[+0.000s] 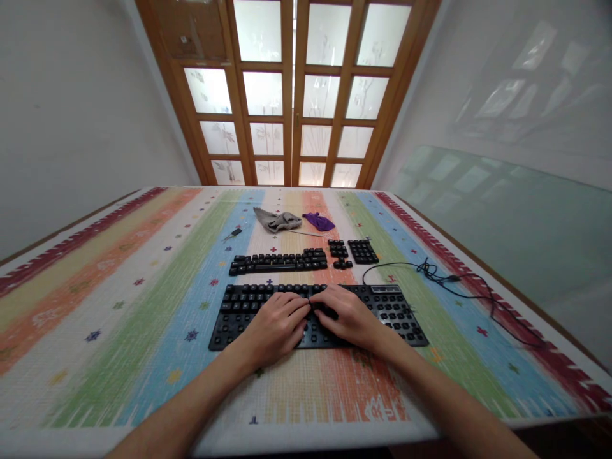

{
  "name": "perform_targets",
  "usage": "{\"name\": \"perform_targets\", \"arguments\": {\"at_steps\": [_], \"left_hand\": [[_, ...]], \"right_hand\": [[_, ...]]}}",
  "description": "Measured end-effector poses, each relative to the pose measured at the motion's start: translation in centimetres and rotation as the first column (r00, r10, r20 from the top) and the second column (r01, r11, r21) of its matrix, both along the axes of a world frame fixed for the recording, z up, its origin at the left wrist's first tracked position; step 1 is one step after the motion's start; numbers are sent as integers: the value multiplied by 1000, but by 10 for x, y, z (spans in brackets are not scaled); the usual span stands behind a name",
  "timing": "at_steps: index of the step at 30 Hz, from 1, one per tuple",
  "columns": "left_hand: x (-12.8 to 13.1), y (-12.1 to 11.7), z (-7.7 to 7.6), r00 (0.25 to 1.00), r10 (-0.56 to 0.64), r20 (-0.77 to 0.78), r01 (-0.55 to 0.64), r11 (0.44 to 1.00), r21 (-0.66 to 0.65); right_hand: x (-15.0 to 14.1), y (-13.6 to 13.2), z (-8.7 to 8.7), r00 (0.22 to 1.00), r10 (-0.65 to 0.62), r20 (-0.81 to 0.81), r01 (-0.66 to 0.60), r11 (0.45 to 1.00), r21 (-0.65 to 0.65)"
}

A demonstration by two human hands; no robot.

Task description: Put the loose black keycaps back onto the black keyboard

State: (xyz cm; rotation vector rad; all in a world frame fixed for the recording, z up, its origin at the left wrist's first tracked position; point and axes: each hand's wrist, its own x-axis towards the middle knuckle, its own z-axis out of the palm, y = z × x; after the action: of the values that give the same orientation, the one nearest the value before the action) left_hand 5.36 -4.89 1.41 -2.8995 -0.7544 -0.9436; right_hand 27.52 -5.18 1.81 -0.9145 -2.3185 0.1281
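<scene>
A black keyboard (pixel 268 341) lies in front of me, its upper left rows fitted with keycaps and its lower rows and number pad showing bare key posts. Above its middle, my left hand (pixel 280 322) has its fingers pressed together, fingertips pointing right. My right hand (pixel 349 315) meets it there, thumb and fingers curled into a pinch. A small dark keycap (pixel 312 305) seems to sit between the fingertips, mostly hidden. Behind the keyboard are loose keycaps in rows (pixel 280 262), a smaller cluster (pixel 338 249) and a number-pad block (pixel 363 251).
A grey cloth (pixel 277 220) and a purple cloth (pixel 319 222) lie farther back, with a thin rod (pixel 305 233) before them. Left of these is a small dark tool (pixel 233 233). The keyboard's cable (pixel 433 273) coils to the right across the striped tablecloth (pixel 157 376).
</scene>
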Motion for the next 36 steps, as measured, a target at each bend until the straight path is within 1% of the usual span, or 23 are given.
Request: {"name": "perform_targets", "arguments": {"at_steps": [7,10,15,18,23,27,30,33,36], "left_hand": [[1,-1,-1,1000,-19,-21,19,999,-26],[2,-2,-1,999,-13,-30,12,999,-34],[2,-1,-2,999,-17,-45,16,999,-33],[1,0,-3,999,-16,-43,14,999,-36],[1,0,-4,998,-21,-61,19,999,-28],[1,0,-3,998,-20,-65,17,999,-41],[2,-1,-4,998,-7,-61,3,998,-60],[2,-2,-4,998,-5,-60,0,997,-74],[3,-2,-5,998,-8,-64,3,997,-79]], "right_hand": [[0,0,-2,998,-24,52,21,998,52],[-1,1,-3,996,-12,92,5,997,80],[0,1,1,987,11,158,-37,987,159],[0,0,2,982,2,186,-42,977,210],[-1,1,0,975,-29,222,-45,945,323],[-4,-2,2,964,-76,256,-25,928,371],[-10,-11,4,921,-154,358,3,921,389],[-18,-21,3,836,-246,490,44,921,387],[-26,-28,2,751,-294,591,61,922,382]]}}
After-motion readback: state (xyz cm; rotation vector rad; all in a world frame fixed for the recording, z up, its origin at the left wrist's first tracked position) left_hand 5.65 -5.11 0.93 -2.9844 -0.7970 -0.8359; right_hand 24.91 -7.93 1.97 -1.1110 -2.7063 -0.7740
